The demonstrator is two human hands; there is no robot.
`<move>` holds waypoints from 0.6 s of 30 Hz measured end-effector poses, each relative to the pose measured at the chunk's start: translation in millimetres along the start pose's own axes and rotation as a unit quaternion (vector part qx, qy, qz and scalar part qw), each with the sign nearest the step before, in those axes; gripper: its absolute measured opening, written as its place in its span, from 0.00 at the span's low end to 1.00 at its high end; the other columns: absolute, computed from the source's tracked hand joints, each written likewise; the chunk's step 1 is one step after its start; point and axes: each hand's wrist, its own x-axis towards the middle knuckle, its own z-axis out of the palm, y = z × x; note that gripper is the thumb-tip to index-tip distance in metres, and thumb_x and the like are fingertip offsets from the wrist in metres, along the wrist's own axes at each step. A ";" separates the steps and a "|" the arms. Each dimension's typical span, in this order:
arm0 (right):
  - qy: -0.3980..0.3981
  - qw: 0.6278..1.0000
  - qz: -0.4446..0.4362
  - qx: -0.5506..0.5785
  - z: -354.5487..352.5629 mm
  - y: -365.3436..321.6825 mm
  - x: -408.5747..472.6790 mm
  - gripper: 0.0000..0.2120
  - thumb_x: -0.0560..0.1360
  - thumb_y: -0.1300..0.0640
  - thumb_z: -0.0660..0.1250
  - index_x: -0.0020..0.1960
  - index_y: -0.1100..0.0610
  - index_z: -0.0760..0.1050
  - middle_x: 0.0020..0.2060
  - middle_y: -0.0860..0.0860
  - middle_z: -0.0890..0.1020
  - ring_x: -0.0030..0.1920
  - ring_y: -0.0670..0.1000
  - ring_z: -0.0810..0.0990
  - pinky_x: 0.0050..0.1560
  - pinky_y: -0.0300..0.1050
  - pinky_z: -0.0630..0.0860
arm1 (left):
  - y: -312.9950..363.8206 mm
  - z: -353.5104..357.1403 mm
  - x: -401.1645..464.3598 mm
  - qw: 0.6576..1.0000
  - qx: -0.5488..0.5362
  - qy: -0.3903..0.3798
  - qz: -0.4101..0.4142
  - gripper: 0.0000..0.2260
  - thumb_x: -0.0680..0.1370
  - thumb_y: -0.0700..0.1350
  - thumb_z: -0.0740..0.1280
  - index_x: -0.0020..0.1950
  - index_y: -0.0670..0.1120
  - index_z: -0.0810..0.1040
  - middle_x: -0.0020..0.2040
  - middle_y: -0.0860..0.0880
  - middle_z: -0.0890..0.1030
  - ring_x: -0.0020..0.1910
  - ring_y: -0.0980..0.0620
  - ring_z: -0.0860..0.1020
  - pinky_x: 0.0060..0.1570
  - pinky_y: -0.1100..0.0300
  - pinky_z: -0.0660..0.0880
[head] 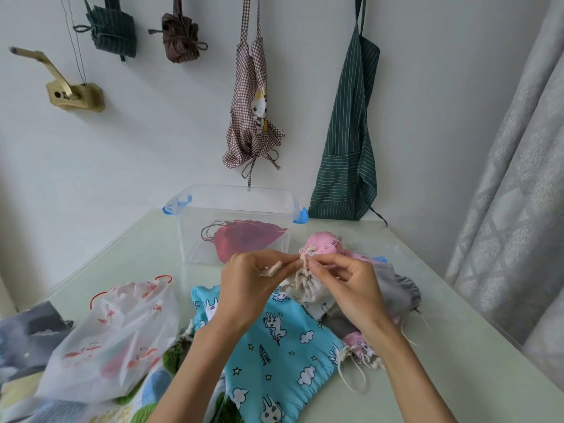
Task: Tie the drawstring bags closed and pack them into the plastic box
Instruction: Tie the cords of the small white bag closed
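Above the bench's middle, both hands work on one cream bag (308, 288). The left hand (244, 282) pinches its cord (274, 268); the right hand (348, 285) pinches the gathered neck. Under them lie a blue bag (274, 346), a grey bag (393, 291) and a pink bag (325, 242), touching each other. Behind, near the wall, stands the box (232, 206), open, with a red bag (244, 239) inside. Free bench (457, 377) shows at the right, up to its edge.
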 end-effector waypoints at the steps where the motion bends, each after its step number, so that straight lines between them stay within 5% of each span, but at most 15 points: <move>1: 0.027 0.998 -0.026 -0.044 0.0 0.8 0.3 0.07 0.72 0.58 0.72 0.41 0.46 0.83 0.39 0.42 0.85 0.41 0.41 0.82 0.41 0.31 0.76 | -0.2 -0.2 0.9 1.000 0.007 -0.004 -0.002 0.08 0.69 0.57 0.71 0.44 0.57 0.85 0.39 0.61 0.84 0.38 0.61 0.82 0.40 0.49 0.79; 5: 0.072 0.963 -0.100 -0.238 2.2 0.8 -1.1 0.02 0.74 0.53 0.69 0.45 0.51 0.80 0.41 0.41 0.82 0.43 0.41 0.79 0.45 0.40 0.77 | 1.7 -2.0 1.9 0.996 0.087 0.000 -0.004 0.07 0.69 0.64 0.66 0.45 0.68 0.78 0.36 0.69 0.81 0.36 0.66 0.79 0.36 0.55 0.78; 9: 0.090 0.927 -0.134 -0.338 -7.8 -0.1 -1.9 0.03 0.73 0.55 0.69 0.45 0.54 0.79 0.41 0.44 0.80 0.39 0.47 0.79 0.45 0.48 0.78 | -3.8 -11.8 2.9 0.990 0.140 -0.001 -0.022 0.04 0.69 0.66 0.64 0.36 0.71 0.77 0.35 0.77 0.76 0.38 0.72 0.76 0.31 0.71 0.69; 12: 0.085 0.906 -0.157 -0.383 -15.1 1.4 -2.5 0.01 0.73 0.57 0.70 0.44 0.55 0.79 0.39 0.43 0.79 0.37 0.46 0.77 0.47 0.47 0.75 | -7.5 -13.7 4.2 0.983 0.180 -0.014 -0.017 0.03 0.71 0.62 0.68 0.40 0.65 0.79 0.30 0.75 0.75 0.38 0.74 0.74 0.29 0.72 0.64; 18: 0.073 0.909 -0.103 -0.398 -21.2 6.4 -1.9 0.01 0.74 0.56 0.69 0.44 0.53 0.79 0.41 0.44 0.81 0.39 0.44 0.78 0.39 0.37 0.73 | -8.3 -8.0 3.2 0.979 0.203 -0.023 -0.026 0.05 0.72 0.60 0.69 0.42 0.61 0.82 0.33 0.65 0.79 0.36 0.63 0.78 0.33 0.63 0.72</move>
